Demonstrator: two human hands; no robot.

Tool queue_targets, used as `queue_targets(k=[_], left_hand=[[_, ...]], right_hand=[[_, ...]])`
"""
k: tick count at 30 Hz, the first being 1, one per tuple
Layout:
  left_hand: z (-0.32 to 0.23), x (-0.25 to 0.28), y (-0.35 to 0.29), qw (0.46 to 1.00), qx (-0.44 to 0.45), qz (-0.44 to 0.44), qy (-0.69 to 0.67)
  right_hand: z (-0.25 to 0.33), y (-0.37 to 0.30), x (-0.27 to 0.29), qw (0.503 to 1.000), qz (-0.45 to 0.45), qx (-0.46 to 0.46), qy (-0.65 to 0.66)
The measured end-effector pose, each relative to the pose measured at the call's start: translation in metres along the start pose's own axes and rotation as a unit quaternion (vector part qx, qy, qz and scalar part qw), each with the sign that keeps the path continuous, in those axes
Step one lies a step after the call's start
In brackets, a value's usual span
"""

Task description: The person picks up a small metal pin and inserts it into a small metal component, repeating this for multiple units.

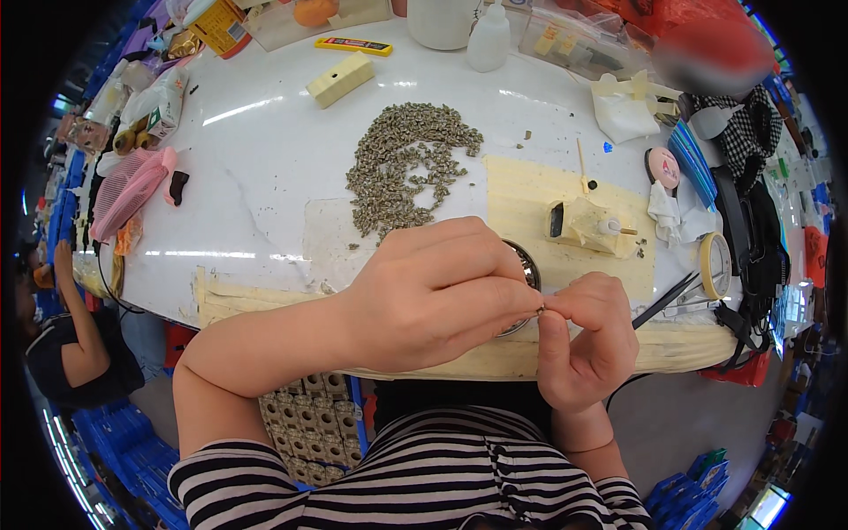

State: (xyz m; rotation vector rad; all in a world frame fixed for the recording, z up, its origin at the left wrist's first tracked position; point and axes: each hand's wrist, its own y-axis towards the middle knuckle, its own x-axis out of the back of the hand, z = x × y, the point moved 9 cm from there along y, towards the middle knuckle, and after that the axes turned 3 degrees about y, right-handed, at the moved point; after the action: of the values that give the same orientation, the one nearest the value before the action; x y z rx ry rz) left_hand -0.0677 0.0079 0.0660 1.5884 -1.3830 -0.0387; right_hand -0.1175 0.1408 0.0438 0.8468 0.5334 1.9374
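My left hand [437,296] reaches across the table's front edge, its thumb and fingers pinched together. My right hand [590,340] meets it there, thumb and forefinger also pinched. Between the touching fingertips is a tiny metal piece [541,310], too small to make out fully. Behind my left hand a round shiny metal dish [531,265] shows only its right rim. Beyond it a heap of small grey-brown metal parts [411,132] is spread in a rough ring on the white table [256,168]. Right of the dish, a tape-wrapped block [583,221] rests on a yellowish taped sheet [517,190].
Dark tweezers [664,300] and a tape roll [715,265] lie at the right. A pale yellow block [340,79], a yellow cutter case [353,46] and a white squeeze bottle [488,40] stand farther back. A pink mesh pouch [132,194] sits left. Another person's arm [81,309] shows far left.
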Motion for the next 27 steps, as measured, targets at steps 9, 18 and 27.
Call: queue_targets(k=[9, 18, 27], left_hand=[[-0.008, 0.002, -0.002, 0.998, -0.047, -0.014, 0.048], [0.001, 0.002, -0.001, 0.999, -0.001, -0.017, -0.033], [0.004, 0.001, 0.0, 0.999, 0.01, -0.008, -0.048]], right_hand=[[0.003, -0.002, 0.0, 0.999, -0.009, 0.008, -0.038], [-0.006, -0.002, -0.006, 0.999, 0.033, -0.039, 0.013], [-0.003, -0.001, -0.005, 0.999, 0.024, -0.016, 0.018]])
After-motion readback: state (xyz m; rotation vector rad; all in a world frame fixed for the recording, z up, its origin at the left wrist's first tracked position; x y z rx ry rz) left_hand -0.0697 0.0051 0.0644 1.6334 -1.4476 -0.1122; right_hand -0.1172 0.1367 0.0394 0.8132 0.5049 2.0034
